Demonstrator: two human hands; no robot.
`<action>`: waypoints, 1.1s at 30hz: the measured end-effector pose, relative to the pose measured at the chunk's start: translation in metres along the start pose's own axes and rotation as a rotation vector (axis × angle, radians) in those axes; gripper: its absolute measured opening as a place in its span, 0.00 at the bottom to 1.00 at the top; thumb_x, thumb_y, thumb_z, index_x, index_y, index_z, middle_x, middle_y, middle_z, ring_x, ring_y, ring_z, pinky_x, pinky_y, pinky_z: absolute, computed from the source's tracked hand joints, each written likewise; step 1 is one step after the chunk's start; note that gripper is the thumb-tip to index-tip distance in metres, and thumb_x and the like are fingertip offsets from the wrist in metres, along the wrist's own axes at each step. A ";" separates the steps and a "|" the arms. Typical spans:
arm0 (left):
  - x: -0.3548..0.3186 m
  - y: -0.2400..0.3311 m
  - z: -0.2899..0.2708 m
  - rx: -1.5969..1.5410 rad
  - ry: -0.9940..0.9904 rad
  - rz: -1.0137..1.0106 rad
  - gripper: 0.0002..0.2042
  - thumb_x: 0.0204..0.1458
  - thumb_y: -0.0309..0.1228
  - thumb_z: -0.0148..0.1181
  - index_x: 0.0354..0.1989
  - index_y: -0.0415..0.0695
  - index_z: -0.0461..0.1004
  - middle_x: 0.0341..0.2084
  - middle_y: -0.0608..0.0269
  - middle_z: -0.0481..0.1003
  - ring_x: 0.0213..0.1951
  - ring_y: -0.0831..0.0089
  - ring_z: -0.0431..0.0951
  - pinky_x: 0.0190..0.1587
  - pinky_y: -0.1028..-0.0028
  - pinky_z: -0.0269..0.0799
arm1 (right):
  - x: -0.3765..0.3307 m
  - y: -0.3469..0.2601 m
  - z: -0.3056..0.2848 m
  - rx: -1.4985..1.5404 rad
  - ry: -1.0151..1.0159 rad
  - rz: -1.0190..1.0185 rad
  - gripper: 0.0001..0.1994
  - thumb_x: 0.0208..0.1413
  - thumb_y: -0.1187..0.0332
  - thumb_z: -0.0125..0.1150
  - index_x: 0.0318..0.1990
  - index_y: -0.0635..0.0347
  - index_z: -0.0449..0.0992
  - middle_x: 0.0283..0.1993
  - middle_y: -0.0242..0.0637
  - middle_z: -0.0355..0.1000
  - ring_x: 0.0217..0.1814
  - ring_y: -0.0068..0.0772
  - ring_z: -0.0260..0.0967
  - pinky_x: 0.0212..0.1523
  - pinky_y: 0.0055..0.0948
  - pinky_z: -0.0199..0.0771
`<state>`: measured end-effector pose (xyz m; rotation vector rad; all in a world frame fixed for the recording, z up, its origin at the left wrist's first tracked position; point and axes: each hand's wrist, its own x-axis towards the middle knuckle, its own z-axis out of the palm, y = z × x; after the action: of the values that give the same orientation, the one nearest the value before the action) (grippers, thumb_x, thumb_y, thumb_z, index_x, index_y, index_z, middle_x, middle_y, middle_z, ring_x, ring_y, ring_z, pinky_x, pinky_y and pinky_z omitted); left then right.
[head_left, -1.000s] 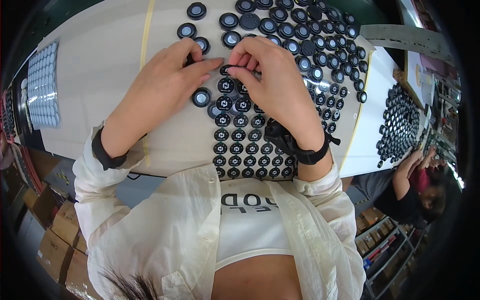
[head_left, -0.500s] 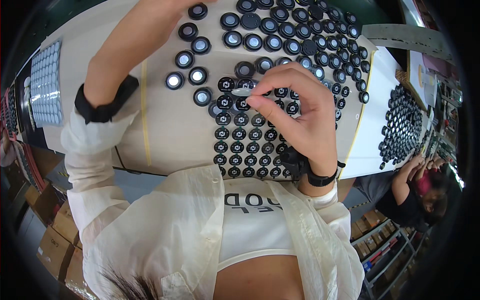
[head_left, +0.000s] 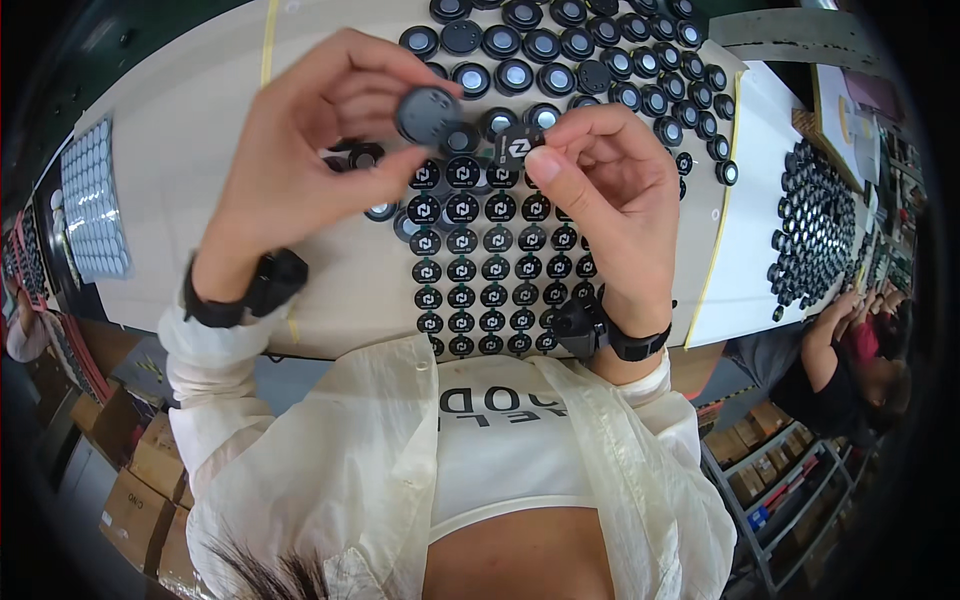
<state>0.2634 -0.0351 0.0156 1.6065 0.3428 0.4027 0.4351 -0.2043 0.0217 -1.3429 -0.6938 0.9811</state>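
Observation:
Between the thumb and fingers of my left hand (head_left: 290,160) is a black round puck-shaped part (head_left: 422,116), raised over the table and slightly blurred. My right hand (head_left: 620,190) pinches a round black sticker (head_left: 516,147) by its right edge, its white emblem showing. Puck and sticker are close together but apart. Below both hands lie rows of matching round stickers (head_left: 497,240). Beyond them stand many black round parts (head_left: 514,76), most with a silvery disc in the centre.
At the left lies a clear-wrapped pack of pale round pieces (head_left: 95,200). Another cluster of dark round parts (head_left: 815,220) covers the white surface on the right, near another person (head_left: 840,370). Cardboard boxes (head_left: 140,510) stand below left, and a metal rack (head_left: 780,500) below right.
My left hand has come back from the far side, now with a puck-shaped part in it. The sticker in my right hand has turned from nearly edge-on to show its printed face.

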 end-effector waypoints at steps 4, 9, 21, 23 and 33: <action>-0.005 -0.008 0.023 -0.139 0.049 -0.003 0.23 0.46 0.13 0.65 0.52 0.32 0.69 0.46 0.46 0.78 0.48 0.66 0.81 0.52 0.72 0.77 | -0.003 -0.003 0.006 0.108 0.047 0.032 0.11 0.52 0.79 0.70 0.42 0.66 0.76 0.33 0.29 0.77 0.30 0.10 0.64 0.32 0.12 0.64; -0.006 -0.007 0.036 -0.166 0.100 -0.030 0.21 0.47 0.13 0.67 0.51 0.33 0.71 0.46 0.52 0.79 0.45 0.68 0.82 0.50 0.72 0.80 | -0.001 0.003 0.001 0.017 -0.004 -0.065 0.11 0.52 0.80 0.69 0.43 0.67 0.78 0.33 0.29 0.77 0.30 0.10 0.63 0.33 0.12 0.64; -0.003 -0.003 0.048 -0.185 0.153 -0.057 0.22 0.47 0.12 0.66 0.53 0.30 0.70 0.43 0.47 0.80 0.44 0.68 0.83 0.48 0.74 0.81 | -0.003 0.004 0.005 -0.026 0.089 -0.097 0.09 0.51 0.81 0.70 0.41 0.67 0.82 0.28 0.25 0.72 0.29 0.13 0.61 0.34 0.14 0.62; -0.003 -0.003 0.048 -0.185 0.151 -0.058 0.22 0.47 0.12 0.65 0.53 0.30 0.70 0.43 0.47 0.80 0.44 0.68 0.83 0.48 0.74 0.81 | -0.002 0.004 0.005 -0.033 0.092 -0.101 0.09 0.51 0.81 0.70 0.41 0.67 0.82 0.28 0.25 0.71 0.29 0.13 0.61 0.33 0.14 0.62; -0.004 -0.003 0.050 -0.115 0.173 -0.036 0.21 0.48 0.11 0.64 0.53 0.29 0.71 0.42 0.48 0.80 0.44 0.69 0.83 0.49 0.74 0.80 | -0.002 0.006 0.005 -0.112 0.112 -0.125 0.09 0.50 0.80 0.70 0.40 0.66 0.82 0.27 0.25 0.72 0.28 0.13 0.61 0.32 0.15 0.62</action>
<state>0.2825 -0.0811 0.0093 1.4554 0.4713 0.5258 0.4290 -0.2043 0.0162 -1.4223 -0.7470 0.7707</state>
